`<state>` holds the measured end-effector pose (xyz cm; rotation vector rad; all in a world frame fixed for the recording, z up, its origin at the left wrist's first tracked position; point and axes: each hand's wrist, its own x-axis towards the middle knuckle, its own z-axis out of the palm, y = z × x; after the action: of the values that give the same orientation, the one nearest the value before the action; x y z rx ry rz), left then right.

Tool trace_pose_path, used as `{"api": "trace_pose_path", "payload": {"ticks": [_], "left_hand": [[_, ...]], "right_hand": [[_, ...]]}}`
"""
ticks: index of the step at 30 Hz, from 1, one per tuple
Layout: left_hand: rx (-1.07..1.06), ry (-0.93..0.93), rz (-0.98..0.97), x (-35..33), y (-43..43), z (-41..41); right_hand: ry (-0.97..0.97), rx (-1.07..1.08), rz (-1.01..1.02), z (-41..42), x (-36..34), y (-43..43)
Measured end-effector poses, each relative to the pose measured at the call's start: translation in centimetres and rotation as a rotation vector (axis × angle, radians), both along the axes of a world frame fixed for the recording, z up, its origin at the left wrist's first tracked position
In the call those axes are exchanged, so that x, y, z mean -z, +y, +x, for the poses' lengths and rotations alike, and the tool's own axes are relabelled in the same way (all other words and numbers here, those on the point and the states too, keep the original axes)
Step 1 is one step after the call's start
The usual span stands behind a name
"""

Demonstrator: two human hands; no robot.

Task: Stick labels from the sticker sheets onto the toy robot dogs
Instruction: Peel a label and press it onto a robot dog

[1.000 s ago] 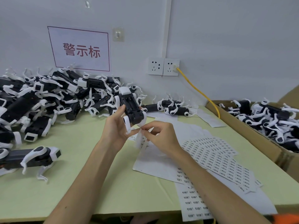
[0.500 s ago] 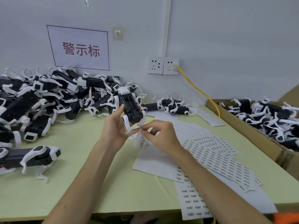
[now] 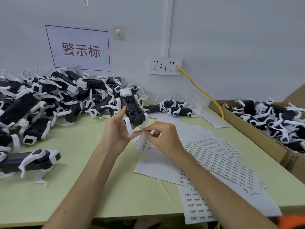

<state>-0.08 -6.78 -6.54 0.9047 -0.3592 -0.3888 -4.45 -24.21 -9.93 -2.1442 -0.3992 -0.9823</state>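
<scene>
Left hand [image 3: 115, 129] curls round the body of a toy dog [image 3: 132, 108], held belly-up above the table [image 3: 82, 146]. Right hand [image 3: 163, 138] pinches a white strip [image 3: 141, 142], probably a label strip, between thumb and forefinger just below the dog's rear leg. The dog looks light and rigid, with thin legs that are likely fragile, so the body is the safer hold. The strip is limp and probably tacky. Sticker sheets [image 3: 217, 156] lie on the pale green tabletop. A pile of dogs [image 3: 49, 100] lies at left, a cardboard box [image 3: 257, 139] of dogs at right. A sign [image 3: 79, 48], sockets [image 3: 165, 66] and a yellow cable [image 3: 203, 91] are on the wall.
</scene>
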Motion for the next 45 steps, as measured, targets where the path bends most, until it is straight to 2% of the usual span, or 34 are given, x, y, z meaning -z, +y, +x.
{"api": "trace_pose_path", "payload": {"ticks": [11, 22, 38, 45], "left_hand": [[-0.002, -0.016, -0.005, 0.08, -0.03, 0.04], [-0.032, -0.001, 0.010, -0.10, -0.18, -0.23], [-0.041, 0.033, -0.023, 0.14, 0.20, 0.12], [-0.050, 0.011, 0.000, -0.09, -0.14, -0.19]], "right_hand": [[0.028, 0.005, 0.021, 0.27, 0.16, 0.12], [0.227, -0.059, 0.243, -0.07, -0.12, 0.28], [0.330, -0.113, 0.315, 0.10, -0.35, 0.08], [0.298, -0.084, 0.301, 0.07, -0.29, 0.29]]}}
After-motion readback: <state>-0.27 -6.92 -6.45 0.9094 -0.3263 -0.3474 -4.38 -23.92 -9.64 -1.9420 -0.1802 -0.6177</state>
